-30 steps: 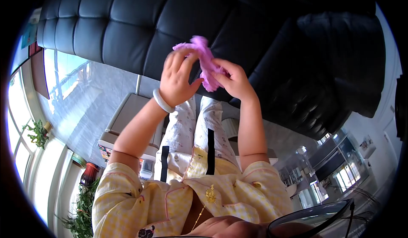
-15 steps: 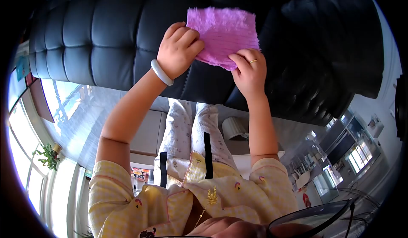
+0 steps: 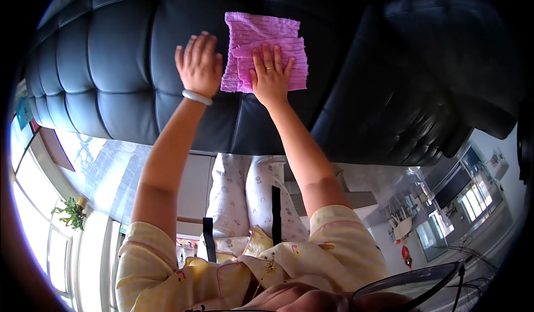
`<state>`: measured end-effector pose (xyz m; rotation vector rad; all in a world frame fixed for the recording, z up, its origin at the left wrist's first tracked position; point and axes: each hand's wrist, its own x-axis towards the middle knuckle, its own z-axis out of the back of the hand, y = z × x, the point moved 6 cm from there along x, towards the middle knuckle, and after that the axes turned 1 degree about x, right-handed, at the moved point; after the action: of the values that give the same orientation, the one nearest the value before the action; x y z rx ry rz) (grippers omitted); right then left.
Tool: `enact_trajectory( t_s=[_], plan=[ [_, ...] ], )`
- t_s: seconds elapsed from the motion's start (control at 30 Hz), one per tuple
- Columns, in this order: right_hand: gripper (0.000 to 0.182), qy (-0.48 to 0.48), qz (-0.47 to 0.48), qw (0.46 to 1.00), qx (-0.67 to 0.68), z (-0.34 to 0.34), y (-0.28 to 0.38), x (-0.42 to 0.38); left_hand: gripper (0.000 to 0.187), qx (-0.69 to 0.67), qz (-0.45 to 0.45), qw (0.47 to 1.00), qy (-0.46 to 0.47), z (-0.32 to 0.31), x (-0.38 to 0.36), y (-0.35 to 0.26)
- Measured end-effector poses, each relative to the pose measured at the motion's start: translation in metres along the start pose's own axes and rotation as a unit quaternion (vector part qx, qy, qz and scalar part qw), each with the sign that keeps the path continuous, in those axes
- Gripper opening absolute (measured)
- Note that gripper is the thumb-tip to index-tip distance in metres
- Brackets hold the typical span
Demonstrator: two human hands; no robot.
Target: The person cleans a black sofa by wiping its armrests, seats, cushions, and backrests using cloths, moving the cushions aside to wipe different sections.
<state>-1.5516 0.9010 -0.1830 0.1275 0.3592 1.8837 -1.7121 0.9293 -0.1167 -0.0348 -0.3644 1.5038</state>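
A pink plush cloth (image 3: 264, 27) lies spread on a black leather sofa seat, with a second layer folded or bunched over its lower part. On that layer my right hand (image 3: 271, 78) rests flat, palm down, fingers spread, a gold ring on one finger. Just left of the cloth is my left hand (image 3: 200, 70), fingers apart and slightly blurred, holding nothing. Around its wrist sits a pale bangle (image 3: 197, 97). Whether the left hand touches the leather cannot be made out.
The tufted black sofa (image 3: 125, 50) runs across the top, with a wrinkled padded part (image 3: 411, 111) at right. My legs (image 3: 229, 195) are below it. A plant (image 3: 71, 213) hangs by the window at left; shelves and glass panels stand far right.
The cloth, held up by both hands before, now lies on the sofa, further left in view. My left hand has let go and moved left; my right hand has flattened onto the cloth.
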Motion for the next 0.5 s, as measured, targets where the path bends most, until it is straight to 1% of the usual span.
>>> enact_trajectory(
  t_s=[0.07, 0.1, 0.13, 0.2, 0.23, 0.27, 0.33, 0.37, 0.4, 0.47, 0.5],
  plan=[
    [0.049, -0.035, -0.043, 0.997, 0.048, 0.001, 0.001, 0.000, 0.040, 0.075, 0.059, 0.995, 0.008, -0.017, 0.001, 0.040],
    [0.053, -0.036, -0.044, 0.998, 0.041, -0.001, 0.000, 0.004, 0.045, 0.084, 0.080, 0.993, 0.034, -0.026, -0.004, 0.058],
    [0.053, -0.037, -0.044, 0.998, 0.036, -0.003, -0.002, 0.010, 0.048, 0.098, 0.067, 0.992, 0.047, -0.034, -0.015, 0.065],
    [0.056, -0.050, -0.059, 0.997, 0.021, 0.003, -0.002, 0.028, 0.051, 0.091, 0.069, 0.993, 0.039, -0.034, -0.023, 0.066],
    [0.056, -0.062, -0.059, 0.996, 0.009, 0.006, -0.007, 0.046, 0.050, 0.091, 0.067, 0.993, 0.045, -0.032, -0.023, 0.065],
    [0.054, -0.074, -0.053, 0.996, -0.007, 0.013, -0.013, 0.065, 0.050, 0.090, 0.071, 0.992, 0.045, -0.031, -0.024, 0.065],
    [0.052, -0.074, -0.030, 0.996, -0.036, 0.023, -0.032, 0.105, 0.049, 0.070, 0.057, 0.996, 0.012, -0.034, -0.026, 0.064],
    [0.051, -0.082, -0.013, 0.996, -0.036, 0.028, -0.037, 0.118, 0.050, 0.077, 0.057, 0.995, 0.018, -0.035, -0.028, 0.064],
    [0.050, -0.085, 0.015, 0.996, -0.037, 0.030, -0.040, 0.123, 0.050, 0.078, 0.055, 0.995, 0.021, -0.036, -0.029, 0.066],
    [0.052, -0.068, 0.041, 0.997, -0.019, 0.034, -0.041, 0.118, 0.051, 0.082, 0.052, 0.995, 0.015, -0.038, -0.032, 0.066],
    [0.056, -0.059, 0.040, 0.997, -0.012, 0.036, -0.041, 0.112, 0.051, 0.083, 0.048, 0.995, 0.012, -0.038, -0.031, 0.065]
  ],
)
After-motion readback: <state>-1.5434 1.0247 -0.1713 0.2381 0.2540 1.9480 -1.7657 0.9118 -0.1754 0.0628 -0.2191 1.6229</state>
